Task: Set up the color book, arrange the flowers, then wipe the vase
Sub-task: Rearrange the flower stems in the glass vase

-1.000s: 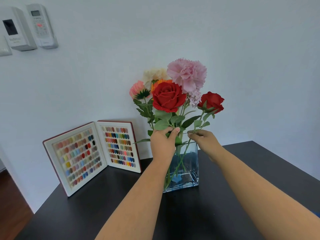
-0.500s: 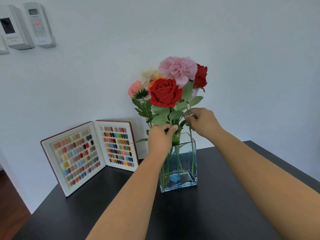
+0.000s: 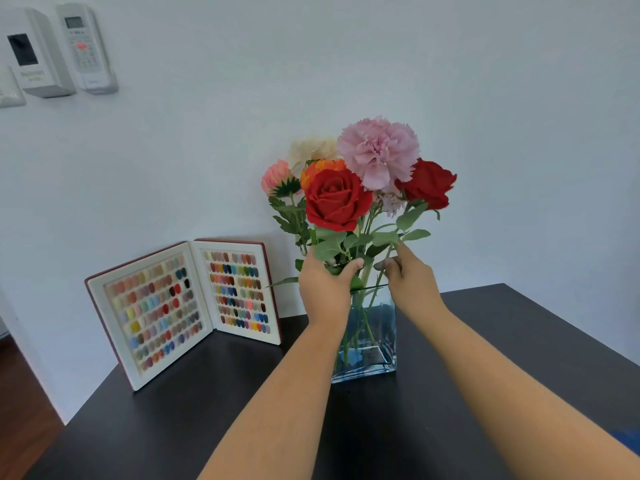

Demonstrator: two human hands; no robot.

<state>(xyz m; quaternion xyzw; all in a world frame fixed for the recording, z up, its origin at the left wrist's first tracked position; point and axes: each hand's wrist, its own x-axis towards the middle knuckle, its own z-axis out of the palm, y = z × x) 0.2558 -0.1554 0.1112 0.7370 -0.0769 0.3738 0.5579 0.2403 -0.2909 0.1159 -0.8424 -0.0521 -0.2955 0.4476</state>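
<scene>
A square clear glass vase [image 3: 375,344] stands on the black table [image 3: 398,427] and holds a bunch of flowers: a red rose [image 3: 334,199] in front, a big pink carnation [image 3: 379,152], and a second red rose [image 3: 427,183] on the right. My left hand [image 3: 323,289] is closed around the gathered stems just above the vase's rim. My right hand [image 3: 408,275] pinches the stem of the right-hand rose at the same height. The color book [image 3: 187,306] stands open against the wall to the left, showing rows of coloured swatches.
Two white remote controls [image 3: 85,48] and a switch hang in holders on the wall at top left. A wooden floor [image 3: 20,410] shows beyond the table's left edge. A bit of blue cloth [image 3: 627,439] peeks in at the right edge.
My right hand first lifted the right-hand red rose up behind the carnation, then brought it back down and out to the right. My left hand kept its hold on the stems.
</scene>
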